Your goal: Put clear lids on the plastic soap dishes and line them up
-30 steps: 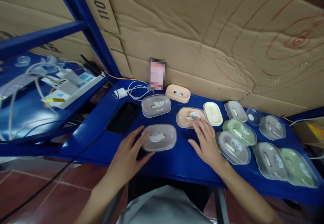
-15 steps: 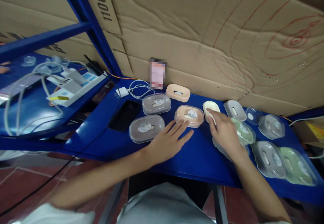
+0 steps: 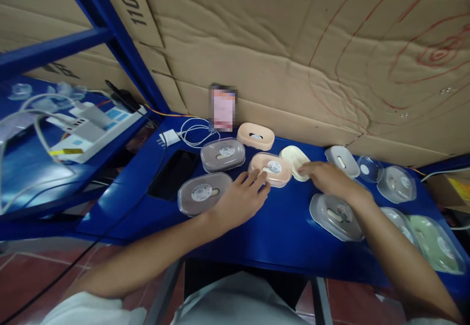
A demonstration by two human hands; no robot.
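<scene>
My left hand [image 3: 240, 198] lies flat on the blue table [image 3: 279, 227], fingers stretched and touching the near edge of a peach soap box with a clear lid [image 3: 270, 168]. My right hand [image 3: 332, 179] reaches left, its fingertips resting on a cream-coloured soap tray [image 3: 293, 159]. A grey lidded soap box [image 3: 201, 198] sits just left of my left hand, and another grey lidded box [image 3: 222, 153] stands behind it. An open peach tray [image 3: 255, 135] is at the back.
More lidded soap boxes, grey [image 3: 336, 216] and green [image 3: 435, 242], lie at the right under and beyond my right arm. A dark phone [image 3: 171, 174], a white charger with cable [image 3: 176, 136] and a power strip [image 3: 88, 130] are at the left. Cardboard [image 3: 293, 51] backs the table.
My left hand moved from the grey lidded box, now further left, to the peach lidded box. My right hand went to the cream tray, which has shifted left toward the peach box.
</scene>
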